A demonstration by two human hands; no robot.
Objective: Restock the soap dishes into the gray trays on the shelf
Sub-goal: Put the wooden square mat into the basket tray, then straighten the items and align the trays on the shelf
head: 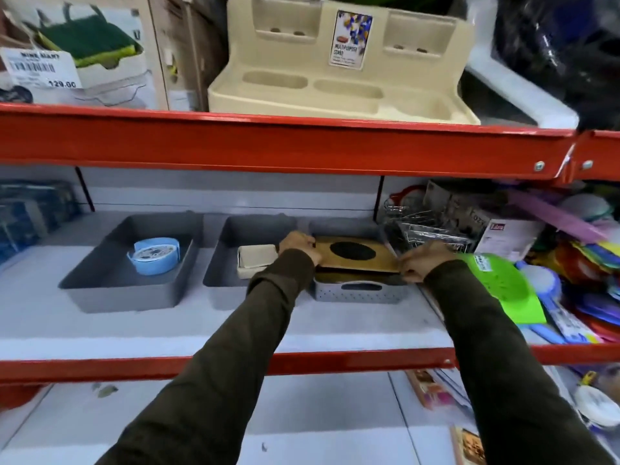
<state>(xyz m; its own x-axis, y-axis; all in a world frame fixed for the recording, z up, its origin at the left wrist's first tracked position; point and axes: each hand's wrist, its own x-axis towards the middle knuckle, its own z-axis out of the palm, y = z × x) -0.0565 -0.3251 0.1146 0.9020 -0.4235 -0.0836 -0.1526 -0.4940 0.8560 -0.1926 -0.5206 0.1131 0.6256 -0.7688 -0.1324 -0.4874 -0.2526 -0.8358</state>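
Three gray trays stand on the middle shelf. The left tray [100,283] holds a light blue soap dish [154,256]. A cream soap dish [255,263] lies in the middle tray [218,276]. Over the right, perforated tray [355,292] I hold a flat wooden soap dish [355,253] with a dark oval hole. My left hand [298,246] grips its left end and my right hand [419,263] pinches its right end. It rests on more dark and wooden pieces under it in the tray.
A red shelf beam [268,146] runs overhead, with a beige multipurpose stand [335,62] above it. Wire racks [422,226] and boxes crowd the tray's right side. A green plastic item [503,286] and colourful goods lie further right. A second red beam [100,367] fronts the shelf.
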